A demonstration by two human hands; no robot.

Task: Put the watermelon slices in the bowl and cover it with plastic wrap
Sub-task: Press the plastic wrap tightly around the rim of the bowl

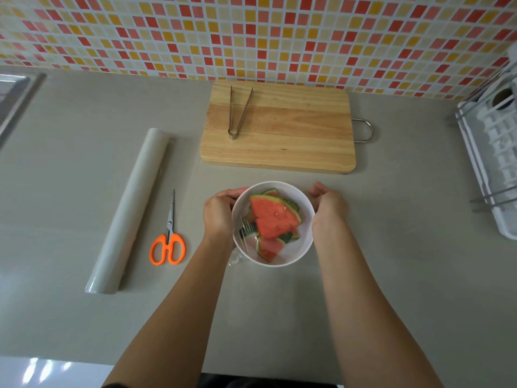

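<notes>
One white round bowl (303, 247), near centre; at least three red, green-rinded watermelon slices (272, 219) in it, exact count unclear; one clear plastic wrap roll (131, 208) and one pair of orange-handled scissors (168, 242), left; one rectangular wooden cutting board (293, 135) and one pair of metal tongs (237, 113), far; one white dish rack (492, 163), right; two hands: left hand (216, 217), right hand (328, 204).

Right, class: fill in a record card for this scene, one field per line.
bowl: white, on the counter, holds watermelon slices
plastic wrap: over the bowl, crinkled near-left
left hand: holds the bowl's left side
right hand: cupped beside the right rim, contact unclear
cutting board: behind the bowl, tongs on it
scissors, wrap roll: left of the bowl
</notes>
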